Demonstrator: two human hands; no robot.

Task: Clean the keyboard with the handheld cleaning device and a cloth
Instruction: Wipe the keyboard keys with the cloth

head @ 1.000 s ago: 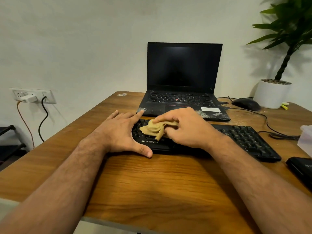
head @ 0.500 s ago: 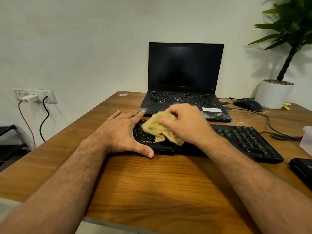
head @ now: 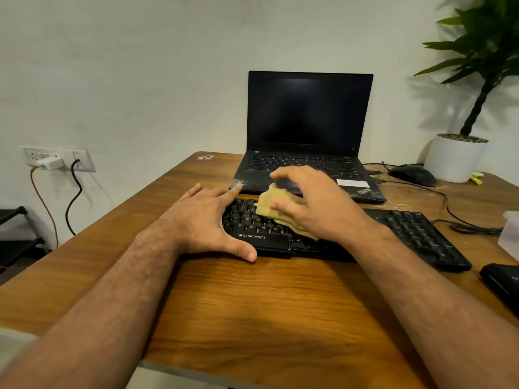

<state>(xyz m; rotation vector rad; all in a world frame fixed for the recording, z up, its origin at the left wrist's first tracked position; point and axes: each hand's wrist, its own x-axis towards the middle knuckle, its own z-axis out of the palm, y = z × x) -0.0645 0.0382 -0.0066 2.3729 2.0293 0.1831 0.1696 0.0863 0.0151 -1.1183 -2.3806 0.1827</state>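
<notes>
A black Zebronics keyboard (head: 415, 234) lies across the wooden desk in front of me. My left hand (head: 205, 220) rests flat on its left end, fingers spread, thumb on the front edge. My right hand (head: 314, 203) hovers over the middle keys and holds a tan cloth (head: 273, 202) between thumb and fingers; the cloth hangs down onto the keys. The index finger is raised and stretched out. The middle of the keyboard is hidden under my right hand and forearm. No handheld cleaning device is clearly in view.
An open black laptop (head: 309, 122) with dusty front corners stands just behind the keyboard. A black mouse (head: 412, 175) with its cable and a white plant pot (head: 455, 158) sit back right. A black object (head: 502, 282) lies at the right edge; a wall socket (head: 56, 158) is left.
My right hand has lifted off the keys and shifted back and right, carrying the cloth upward and loosening its fingers. My left hand has stayed on the keyboard's left end.
</notes>
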